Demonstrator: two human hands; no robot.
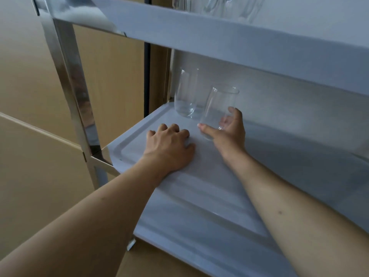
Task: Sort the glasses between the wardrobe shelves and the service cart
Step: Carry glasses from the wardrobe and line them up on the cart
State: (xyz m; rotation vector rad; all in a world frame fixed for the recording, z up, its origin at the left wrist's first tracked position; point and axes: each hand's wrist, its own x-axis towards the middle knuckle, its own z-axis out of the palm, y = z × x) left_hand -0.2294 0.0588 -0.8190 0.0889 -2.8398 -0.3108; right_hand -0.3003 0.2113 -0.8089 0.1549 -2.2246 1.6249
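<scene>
Service cart (65, 80): mirror-bright steel frame, its upright post running from eleven o'clock down toward seven, carrying pale grey shelves. It is filling most of my view.

Middle shelf (199, 196): matte grey tray with a raised lip and a shallow pressed border, stretching from the centre down to five o'clock. Both my forearms are reaching in over it.

Upper shelf (219, 37): grey edge slanting across twelve to two o'clock. Clear glassware (229, 7) is standing on it at twelve o'clock, seen only in part and too cropped to count.

Wood-toned panels (30, 116): light brown flat surfaces filling the nine o'clock side, with a dark vertical strip (147, 72) behind the cart near twelve.

My left hand (169, 146): resting palm-down on the middle shelf just left of centre, fingers bent at the knuckles, holding nothing.

My right hand (229, 132): just right of centre, thumb and fingers wrapping the lower part of the held glass, well clear of the left hand.

Held glass (217, 110): clear, stemless, rounded tumbler, empty, leaning with its rim toward one o'clock. Whether its base is touching the shelf, I cannot tell.

Standing glass (186, 92): same clear tumbler shape, empty, upright at the shelf's far corner, sitting just to the eleven o'clock side of the held one.
</scene>
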